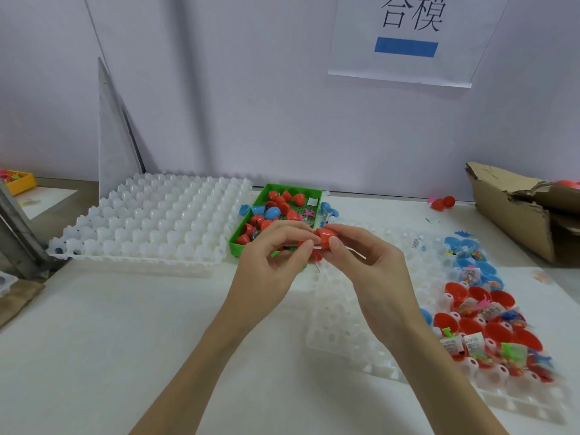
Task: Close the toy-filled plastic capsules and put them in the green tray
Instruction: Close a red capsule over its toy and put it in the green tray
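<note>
From the head camera, your left hand and right hand meet above the middle of the tabletop, both pinching one red capsule between fingertips and thumbs. Your right thumb and forefinger curl round its rounded end, while your left fingers grip the side facing them; a thin pale strip sticks out below the capsule. Whether the two halves are fully pressed together, you cannot tell, since your fingers cover the seam.

Just behind your hands, toward the far edge, sits the green tray, holding red and blue capsules and loose halves. Touching its left side lies a white cell tray with bare cups. Under and right of your right hand, another white holder tray runs toward the right edge, and its right part carries open red capsule halves and blue halves with small packed toys. A torn cardboard box stands at the far right corner.
</note>
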